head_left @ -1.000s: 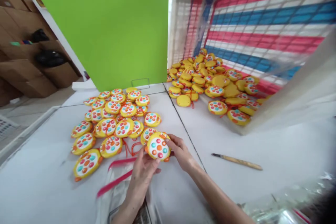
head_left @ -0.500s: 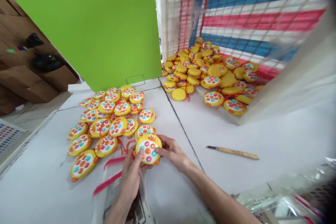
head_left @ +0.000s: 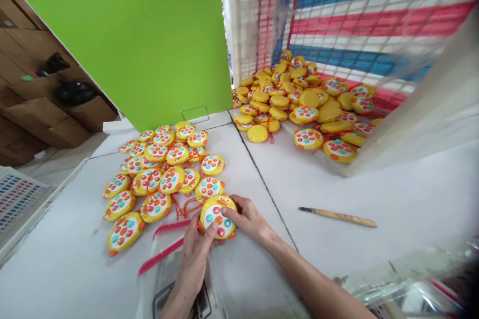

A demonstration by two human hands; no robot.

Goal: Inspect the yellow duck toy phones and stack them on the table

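Note:
Both my hands hold one round yellow duck toy (head_left: 217,215) with coloured push buttons, just above the white table (head_left: 337,189). My left hand (head_left: 197,251) grips it from below, thumb on its face. My right hand (head_left: 247,219) holds its right side, thumb pressing the buttons. Under my hands lies a clear zip bag (head_left: 168,259) with a pink strip. Several more of the same toys (head_left: 160,169) lie spread on the table just beyond.
A tipped white crate (head_left: 374,124) with a striped sack holds a heap of yellow toys (head_left: 299,99) at the back right. A wooden-handled brush (head_left: 339,217) lies to the right. A green board (head_left: 149,45) stands behind. Cardboard boxes (head_left: 41,114) are at left.
The toy and both hands have sunk slightly toward the bag. My right thumb has come onto the toy's face. The view shifted a little.

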